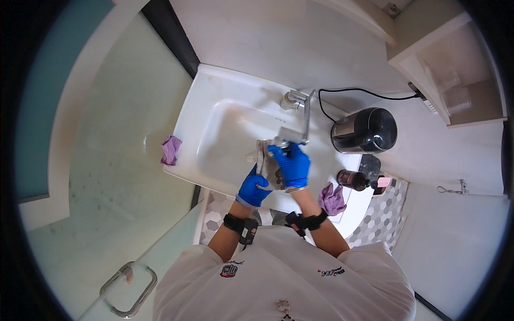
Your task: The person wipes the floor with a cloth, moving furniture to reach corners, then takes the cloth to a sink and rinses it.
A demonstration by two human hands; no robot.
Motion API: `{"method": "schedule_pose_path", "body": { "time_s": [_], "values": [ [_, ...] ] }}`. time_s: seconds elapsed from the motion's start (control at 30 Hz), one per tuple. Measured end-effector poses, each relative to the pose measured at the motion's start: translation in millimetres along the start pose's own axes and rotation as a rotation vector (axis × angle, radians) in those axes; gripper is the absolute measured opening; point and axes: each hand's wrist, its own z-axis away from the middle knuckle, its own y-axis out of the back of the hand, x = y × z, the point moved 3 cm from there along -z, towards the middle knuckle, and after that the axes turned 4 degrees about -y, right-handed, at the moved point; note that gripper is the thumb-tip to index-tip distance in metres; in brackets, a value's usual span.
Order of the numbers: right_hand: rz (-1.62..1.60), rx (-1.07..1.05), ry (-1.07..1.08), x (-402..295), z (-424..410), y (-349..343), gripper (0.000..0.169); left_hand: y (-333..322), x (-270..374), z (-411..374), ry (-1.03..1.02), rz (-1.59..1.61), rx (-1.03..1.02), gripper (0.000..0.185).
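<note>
My left hand (253, 189), in a blue glove, grips the lower left edge of a greyish-beige cloth (265, 164) with a brown patterned patch. Also blue-gloved, my right hand (296, 165) has its fingers over the cloth's right side. Both hands are above the front part of a white washbasin (225, 136). A small shiny object (281, 142) shows at my right fingertips, too blurred to name. Just beyond that hand is the swung-out arm of a chrome faucet (306, 116); whether they touch, I cannot tell.
Purple cloths lie on the basin's left corner (171, 150) and its right ledge (332, 200). A dark pump bottle (352, 179) and a black rounded appliance (363, 131) with a cord (361, 89) stand at right. A glass door with a metal handle (130, 289) is at lower left.
</note>
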Motion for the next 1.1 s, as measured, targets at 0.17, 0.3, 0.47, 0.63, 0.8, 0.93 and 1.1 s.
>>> {"method": "schedule_pose_path", "body": {
  "time_s": [0.17,0.3,0.47,0.63,0.8,0.93,1.1],
  "values": [
    [-0.128,-0.111,0.029,10,8,-59,0.035,37,2,1,-0.008,-0.001,0.225,0.093],
    [0.100,-0.172,0.332,37,4,-35,0.032,38,27,7,-0.065,0.075,0.024,0.094],
    [0.153,0.110,0.146,94,-75,46,0.026,41,52,19,-0.192,-0.075,0.180,0.088],
    [0.637,0.169,0.285,94,-192,21,0.063,47,59,23,-0.230,-0.024,0.164,0.080],
    [0.872,0.126,0.137,110,-226,4,0.061,58,62,24,-0.226,-0.056,0.154,0.072],
    [0.543,0.207,0.358,129,-204,0,0.060,70,59,16,-0.168,0.029,0.239,0.055],
    [-0.031,0.109,0.084,191,-124,-47,0.055,81,51,2,-0.133,0.098,0.288,0.048]
  ]
}}
